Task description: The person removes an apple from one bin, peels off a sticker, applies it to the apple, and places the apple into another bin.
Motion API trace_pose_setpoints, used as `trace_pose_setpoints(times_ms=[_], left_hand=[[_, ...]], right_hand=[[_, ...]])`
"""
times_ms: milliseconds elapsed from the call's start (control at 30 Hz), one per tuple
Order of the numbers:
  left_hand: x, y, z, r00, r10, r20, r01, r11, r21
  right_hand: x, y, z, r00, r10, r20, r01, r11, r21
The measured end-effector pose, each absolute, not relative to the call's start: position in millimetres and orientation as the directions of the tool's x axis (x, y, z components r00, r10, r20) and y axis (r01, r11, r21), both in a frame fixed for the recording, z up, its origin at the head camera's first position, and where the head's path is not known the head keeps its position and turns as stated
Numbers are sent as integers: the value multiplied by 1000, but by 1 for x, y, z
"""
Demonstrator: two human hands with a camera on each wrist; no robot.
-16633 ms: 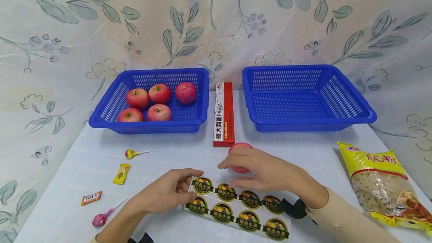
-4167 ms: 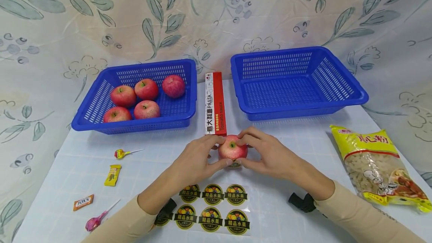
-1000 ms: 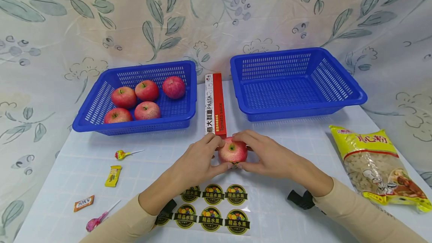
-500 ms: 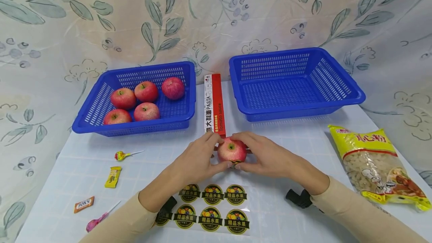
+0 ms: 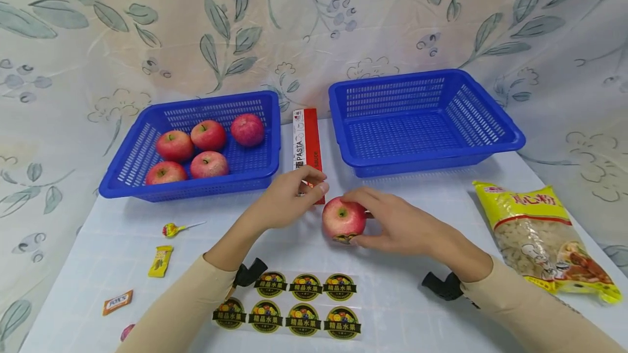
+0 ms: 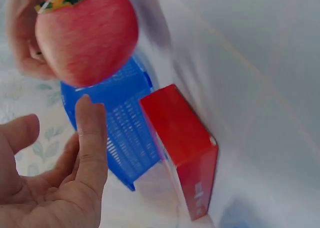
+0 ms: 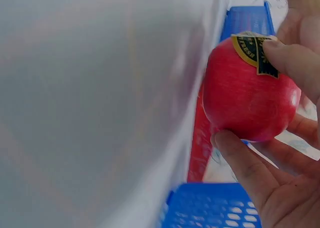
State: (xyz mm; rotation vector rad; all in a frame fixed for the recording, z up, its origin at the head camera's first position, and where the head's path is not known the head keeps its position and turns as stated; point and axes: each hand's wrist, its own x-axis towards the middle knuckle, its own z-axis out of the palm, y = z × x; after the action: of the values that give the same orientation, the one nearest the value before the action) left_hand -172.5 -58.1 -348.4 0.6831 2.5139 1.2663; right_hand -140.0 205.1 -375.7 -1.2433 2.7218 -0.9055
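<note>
Evidently, the apple [image 5: 345,219] is gripped by the right hand [image 5: 399,223] alone, with the thumb set low on the near side and the fingers curled round the right and far sides. Nothing is held by the left hand [image 5: 284,199]; its fingers are loosely bent above the near end of the box [image 5: 313,143], clear of the apple. The apple is placed roughly midway between the left and right edges of the table [image 5: 392,301], just in front of the box; whether its base is borne by the table cannot be told.

As a judgement, most turns on the facing of the sticker [image 5: 345,238]: it is directed toward the table's near edge, low on the apple, with the stem end upward. No long axis is offered by so round a thing. The right hand is the nearer, being in contact; from the left hand, the apple is found rightward and slightly nearer the near edge. The sheet [image 5: 321,302] is laid closer to that edge, apart from the apple.

In the head view, only a strip of sticker is shown. From the right wrist, the thumb is seen pressed on it, its upper edge seemingly not quite flat. From the left wrist, the gap between left fingers and apple is made plain.
</note>
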Motion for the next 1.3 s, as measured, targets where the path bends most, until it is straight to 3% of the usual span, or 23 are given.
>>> trace_pose_setpoints(times_ms=[433, 633, 967, 1300], left_hand=[[-193, -31, -362, -889, 432, -152, -19, 297, 955], [-199, -20, -367, -892, 409, -189, -115, 199, 973], [-202, -6, -372, -889, 421, -183, -194, 17, 981], [-204, 2, -376, -897, 395, -200, -236, -43, 971]], right_hand=[[-148, 238, -337, -703, -660, 263, -687, 537, -489], [-158, 250, -326, -687, -632, 360, -721, 533, -443], [-180, 264, -316, -716, -581, 387, -693, 529, -489], [-204, 272, -313, -762, -544, 352, -643, 569, -513]])
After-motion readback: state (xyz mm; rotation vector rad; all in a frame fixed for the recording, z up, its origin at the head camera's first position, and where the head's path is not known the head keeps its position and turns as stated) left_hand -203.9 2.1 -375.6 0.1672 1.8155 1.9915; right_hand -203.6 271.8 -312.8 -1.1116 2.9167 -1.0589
